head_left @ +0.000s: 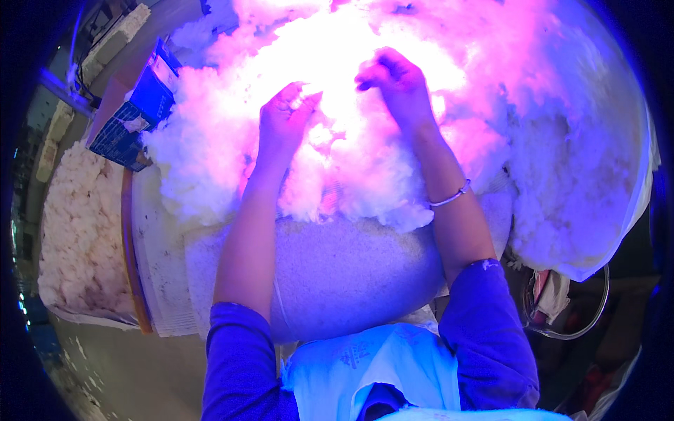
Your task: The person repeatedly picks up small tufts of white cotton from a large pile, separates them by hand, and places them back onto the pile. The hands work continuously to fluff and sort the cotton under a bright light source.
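Observation:
A big heap of fluffy white fibre [203, 154] spreads before me, washed pink and violet by a strong light. My left hand [284, 123] is over the middle of the heap, its fingers curled toward the thumb. Glare hides what lies between those fingertips. Farther off and to the right, my right hand [399, 81] is bent at the wrist with its fingers closed in a pinch. Whatever it holds, if anything, is lost in the brightness. The two hands are apart, and a ring-shaped bracelet [451, 194] circles my right forearm.
A blue cardboard box [144, 105] stands at the far left. Beside it, a bag of cream-coloured fluff [88, 238] borders a wooden strip [133, 259]. A pale padded cloth [351, 274] covers the near edge. At right, more fluff lies on white sheeting [597, 259] above a metal hoop [597, 319].

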Motion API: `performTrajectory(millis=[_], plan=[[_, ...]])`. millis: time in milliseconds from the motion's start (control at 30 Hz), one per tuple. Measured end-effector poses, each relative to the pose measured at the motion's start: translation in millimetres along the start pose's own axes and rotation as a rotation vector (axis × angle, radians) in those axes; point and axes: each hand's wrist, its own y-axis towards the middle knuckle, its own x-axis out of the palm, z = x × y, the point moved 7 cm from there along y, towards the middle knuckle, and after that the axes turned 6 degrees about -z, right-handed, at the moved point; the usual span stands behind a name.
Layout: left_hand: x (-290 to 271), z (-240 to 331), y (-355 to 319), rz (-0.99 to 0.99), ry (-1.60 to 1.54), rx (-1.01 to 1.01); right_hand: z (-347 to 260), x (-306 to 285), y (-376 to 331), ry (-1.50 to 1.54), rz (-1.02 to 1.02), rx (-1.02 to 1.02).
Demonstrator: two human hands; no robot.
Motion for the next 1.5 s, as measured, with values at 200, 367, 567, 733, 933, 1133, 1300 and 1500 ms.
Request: performTrajectory(millis=[200, 367, 567, 733, 933, 1133, 1300, 1500], plan=[[-11.0, -10.2, 5.9, 0.118, -0.228, 0.013, -37.0, 9.2, -12.5, 0.006, -0.426, -0.075], [-11.2, -12.2, 6.4, 0.102, -0.199, 0.04, -23.9, 32.3, -31.4, -0.863, -0.457, -0.369], [-12.0, -10.8, 5.8, 0.104, -0.07, 0.022, 2.0, 36.9, -32.4, -0.98, -0.424, -0.47], [-6.4, 3.0, 1.1, 0.06, -0.151, 0.011, 2.5, 34.3, -23.1, -0.901, -0.398, -0.301], [25.3, 24.5, -9.0, -0.318, -0.037, 0.107, -8.1, 29.1, -14.9, -0.554, -0.252, -0.262], [29.7, 9.9, -14.4, -0.401, 0.108, 0.023, -13.4, 43.5, -18.6, -0.535, -0.24, -0.34], [19.5, -2.1, -10.4, -0.255, 0.242, -0.065, -24.7, 15.2, -5.6, -0.011, -0.141, -0.159], [3.1, -15.7, -10.0, -0.185, 0.248, -0.155, 16.8, -20.1, 0.8, -0.2, -0.072, -0.197]])
